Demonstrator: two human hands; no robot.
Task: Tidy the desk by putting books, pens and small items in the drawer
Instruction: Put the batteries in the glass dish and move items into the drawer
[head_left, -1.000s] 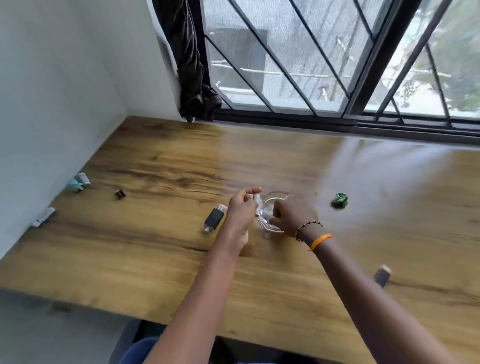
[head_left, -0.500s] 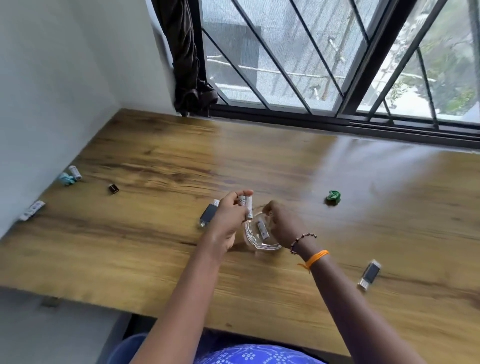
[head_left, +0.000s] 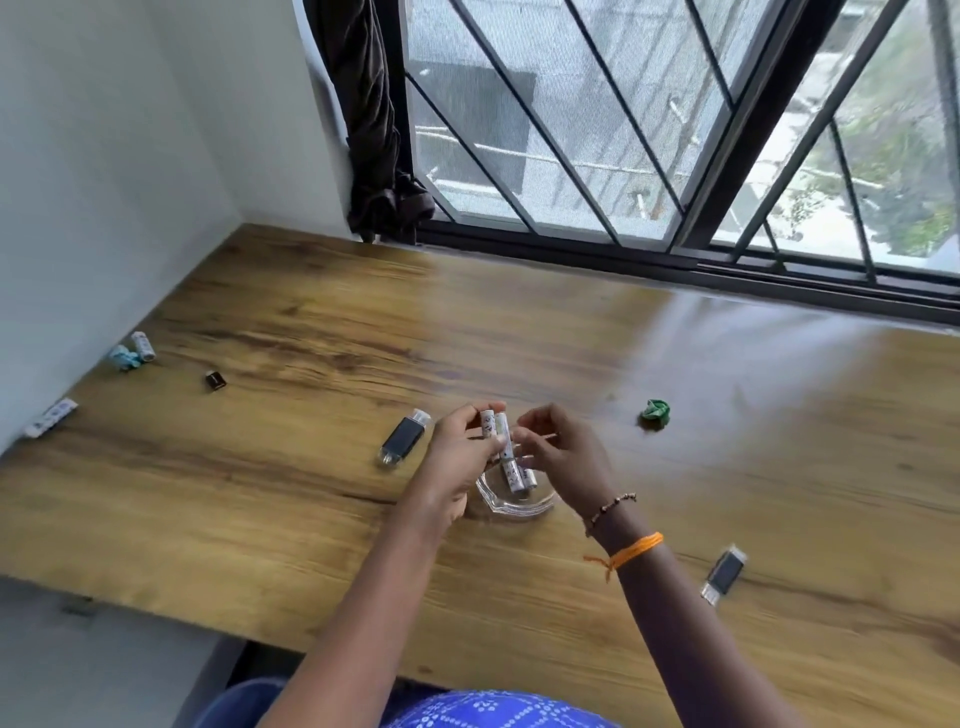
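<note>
Both hands over a clear glass dish (head_left: 514, 501) on the wooden bench (head_left: 727, 415). Left hand (head_left: 462, 452) pinches two small white patterned tubes (head_left: 493, 428), upright, fingertips wrapped round them, just above the dish. Right hand (head_left: 563, 457) sits just right of the tubes, fingers curled loosely; can't tell if it grips anything or touches the tubes. Two more white tubes (head_left: 517, 475) lie in the dish, below and between the hands. Black flash drive with clear cap (head_left: 404, 439) just left of the left hand, flat on the bench. Second flash drive (head_left: 723, 573) right of the right forearm, nearer the bench's front edge. Green crumpled thing (head_left: 654, 414) right of the right hand, apart from it. Far left of the hands, by the wall: small dark square item (head_left: 215, 380), white tube with a teal bit (head_left: 132, 353), white strip (head_left: 51, 417) at the bench edge. Right wrist wears a bead bracelet and an orange thread (head_left: 631, 550).
</note>
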